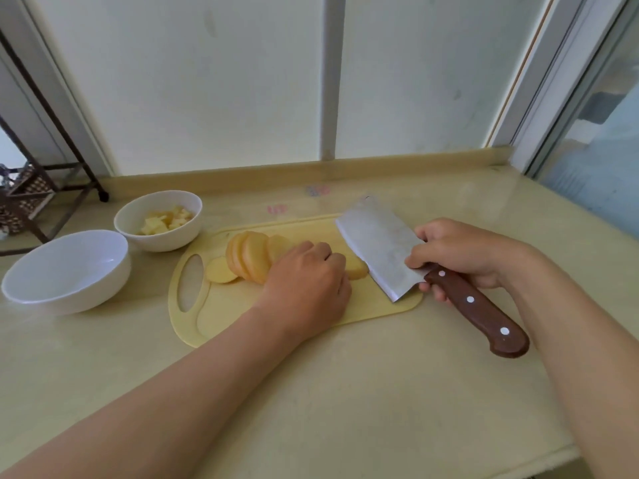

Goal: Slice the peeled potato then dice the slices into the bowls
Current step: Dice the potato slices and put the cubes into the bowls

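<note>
A pale counter [345, 392] carries a yellow cutting board [242, 316], its handle slot to the left. On the board the left hand [307, 281] sits knuckles up, fingers curled down over the uncut end of the peeled potato [356, 269] and gripping it; the fingertips are hidden under the hand. Left of that hand a row of slices [249, 257] leans together on edge, and 1 end slice [219, 271] lies flat beside them near the slot.

Off the board's left end stands the nearer white bowl [69, 267], with nothing in it. At the board's right end the right hand [460, 250] pinches the cleaver [377, 243] where blade meets brown handle, thumb on the blade's flat and the other fingers wrapped under. The blade stands tilted just beside the potato's cut end.

Behind the nearer bowl, a 2nd white bowl [166, 240] holds a small heap of potato cubes [166, 221]. A dark metal rack [34, 188] stands at the far left.
</note>
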Tool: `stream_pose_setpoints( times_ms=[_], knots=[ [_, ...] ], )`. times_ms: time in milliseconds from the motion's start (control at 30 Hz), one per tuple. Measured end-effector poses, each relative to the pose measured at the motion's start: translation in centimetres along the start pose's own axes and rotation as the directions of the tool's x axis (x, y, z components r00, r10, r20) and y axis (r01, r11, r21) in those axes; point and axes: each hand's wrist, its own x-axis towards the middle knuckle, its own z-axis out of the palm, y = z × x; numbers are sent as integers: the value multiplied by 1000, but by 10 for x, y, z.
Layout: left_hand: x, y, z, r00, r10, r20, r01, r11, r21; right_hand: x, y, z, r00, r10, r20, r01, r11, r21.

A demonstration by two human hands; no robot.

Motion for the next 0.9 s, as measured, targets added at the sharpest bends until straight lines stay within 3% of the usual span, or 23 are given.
stream_pose_setpoints(
  times_ms=[333,533,733,900],
  knots=[
    [1,2,0,996,-88,22,89,996,-31,23,17,2,995,-52,88,55,998,-30],
    [3,13,-3,986,-167,18,167,974,-152,19,18,4,988,-107,109,109,994,-11],
    [6,18,-5,989,-144,19,145,956,-255,17,16,4,985,-128,115,129,992,-5],
    [5,20,-1,993,-112,36,117,967,-225,15,15,3,986,-120,116,121,993,4]
  ],
)
